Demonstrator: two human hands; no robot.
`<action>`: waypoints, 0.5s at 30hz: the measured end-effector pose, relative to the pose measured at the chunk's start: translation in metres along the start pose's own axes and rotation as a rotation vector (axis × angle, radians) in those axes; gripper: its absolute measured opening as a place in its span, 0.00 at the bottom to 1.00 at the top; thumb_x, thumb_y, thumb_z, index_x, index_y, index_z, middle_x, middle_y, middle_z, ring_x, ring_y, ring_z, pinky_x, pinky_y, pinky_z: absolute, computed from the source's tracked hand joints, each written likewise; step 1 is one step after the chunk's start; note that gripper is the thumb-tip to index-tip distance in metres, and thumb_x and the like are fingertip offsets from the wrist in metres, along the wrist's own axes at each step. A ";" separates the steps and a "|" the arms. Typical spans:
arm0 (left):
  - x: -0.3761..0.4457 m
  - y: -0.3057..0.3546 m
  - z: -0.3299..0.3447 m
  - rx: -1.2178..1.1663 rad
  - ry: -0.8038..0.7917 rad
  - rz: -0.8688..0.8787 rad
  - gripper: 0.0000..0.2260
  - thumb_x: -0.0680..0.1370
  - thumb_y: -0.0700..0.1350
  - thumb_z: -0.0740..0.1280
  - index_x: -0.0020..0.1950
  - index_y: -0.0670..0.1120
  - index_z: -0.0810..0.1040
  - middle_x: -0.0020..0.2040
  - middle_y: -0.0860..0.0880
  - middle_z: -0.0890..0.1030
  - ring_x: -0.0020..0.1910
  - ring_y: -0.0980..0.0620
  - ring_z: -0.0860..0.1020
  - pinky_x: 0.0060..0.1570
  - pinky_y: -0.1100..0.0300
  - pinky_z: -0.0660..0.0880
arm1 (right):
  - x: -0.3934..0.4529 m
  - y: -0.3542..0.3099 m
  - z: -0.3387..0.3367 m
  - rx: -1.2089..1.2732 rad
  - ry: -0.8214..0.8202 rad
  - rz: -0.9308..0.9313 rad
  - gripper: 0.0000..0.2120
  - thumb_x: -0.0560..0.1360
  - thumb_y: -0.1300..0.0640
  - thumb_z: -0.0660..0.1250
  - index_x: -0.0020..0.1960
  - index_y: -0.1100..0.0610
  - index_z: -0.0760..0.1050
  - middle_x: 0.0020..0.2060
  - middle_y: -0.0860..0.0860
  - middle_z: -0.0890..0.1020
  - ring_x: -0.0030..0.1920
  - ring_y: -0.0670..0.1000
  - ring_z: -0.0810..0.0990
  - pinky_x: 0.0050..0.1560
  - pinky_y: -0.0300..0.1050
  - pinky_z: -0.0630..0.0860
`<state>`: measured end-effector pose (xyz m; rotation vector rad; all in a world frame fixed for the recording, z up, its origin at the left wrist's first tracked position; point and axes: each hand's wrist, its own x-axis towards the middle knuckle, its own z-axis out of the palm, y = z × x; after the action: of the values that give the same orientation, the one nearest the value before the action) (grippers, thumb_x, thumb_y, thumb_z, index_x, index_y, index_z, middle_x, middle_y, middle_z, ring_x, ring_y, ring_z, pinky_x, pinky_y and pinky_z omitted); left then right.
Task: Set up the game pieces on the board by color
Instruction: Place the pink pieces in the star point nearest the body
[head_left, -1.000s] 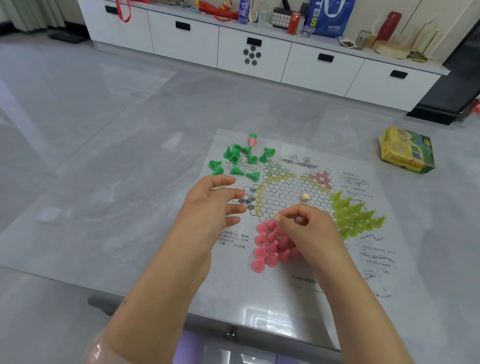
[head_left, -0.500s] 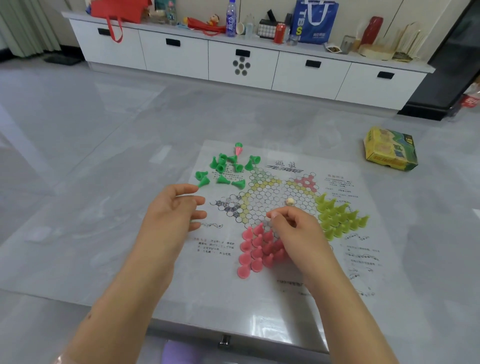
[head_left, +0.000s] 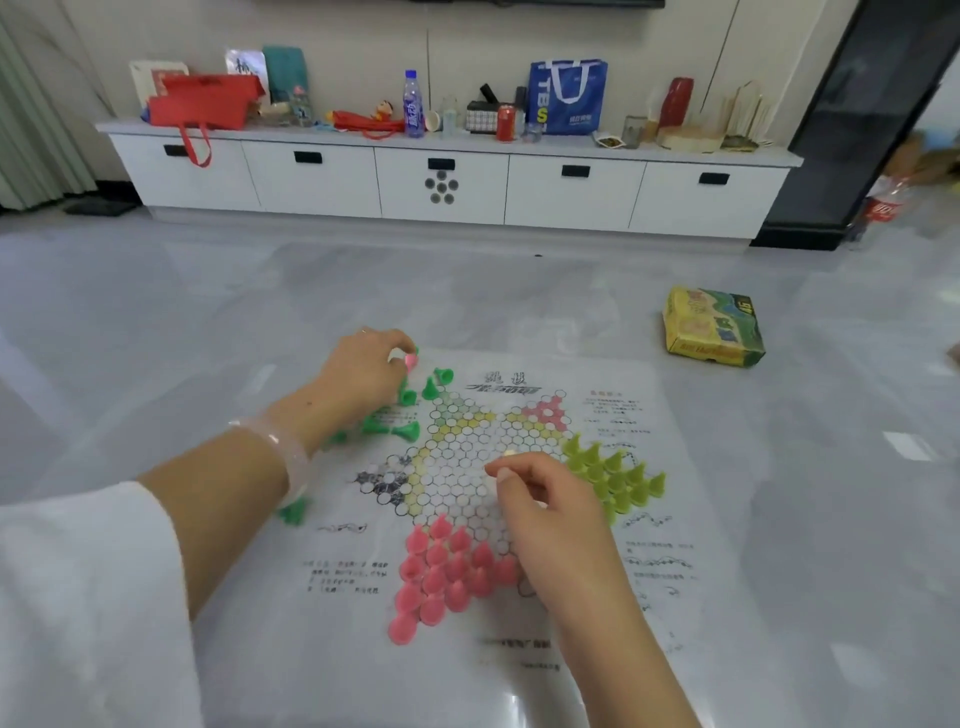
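A paper game board (head_left: 670, 525) with a hexagon star grid lies on the glossy table. Pink cone pieces (head_left: 441, 571) fill the near star point and yellow-green pieces (head_left: 618, 478) fill the right one. Dark green pieces (head_left: 410, 410) lie scattered at the board's far left. My left hand (head_left: 358, 379) reaches over them and pinches a stray pink piece (head_left: 410, 360) at the far left corner. My right hand (head_left: 545, 509) rests curled over the board's middle, beside a small pale piece (head_left: 510, 453); whether its fingers hold anything is unclear.
A yellow-green game box (head_left: 714, 327) sits on the table at the far right. A lone green piece (head_left: 293, 512) lies under my left forearm. A white low cabinet (head_left: 447, 182) with bags and bottles lines the far wall.
My left hand has reached forward from the board's near left to the far green pile and taken hold of the pink piece there. My right hand has stayed over the board's middle.
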<state>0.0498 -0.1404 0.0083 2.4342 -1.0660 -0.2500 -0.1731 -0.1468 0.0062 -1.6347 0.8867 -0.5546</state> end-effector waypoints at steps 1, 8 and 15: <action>0.015 -0.002 0.002 0.077 -0.043 -0.012 0.13 0.78 0.44 0.58 0.62 0.49 0.73 0.66 0.43 0.71 0.61 0.43 0.72 0.55 0.53 0.69 | 0.000 -0.001 -0.001 0.001 -0.004 -0.003 0.08 0.76 0.57 0.60 0.46 0.48 0.77 0.47 0.40 0.77 0.50 0.37 0.73 0.51 0.35 0.71; 0.056 0.012 0.011 0.442 -0.223 0.017 0.14 0.79 0.40 0.57 0.62 0.45 0.73 0.62 0.44 0.74 0.59 0.45 0.73 0.58 0.53 0.70 | -0.003 -0.004 0.006 0.015 -0.060 -0.030 0.07 0.76 0.54 0.59 0.46 0.45 0.75 0.50 0.41 0.76 0.52 0.37 0.72 0.55 0.35 0.69; 0.047 0.015 0.017 0.271 0.003 0.122 0.09 0.75 0.36 0.62 0.54 0.42 0.76 0.54 0.43 0.78 0.50 0.46 0.75 0.47 0.58 0.72 | -0.005 -0.012 0.004 0.087 -0.068 -0.034 0.07 0.76 0.55 0.59 0.47 0.47 0.76 0.50 0.41 0.77 0.52 0.38 0.73 0.54 0.34 0.69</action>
<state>0.0662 -0.1895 0.0016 2.5892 -1.3162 -0.0648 -0.1698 -0.1392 0.0168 -1.5831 0.7755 -0.5505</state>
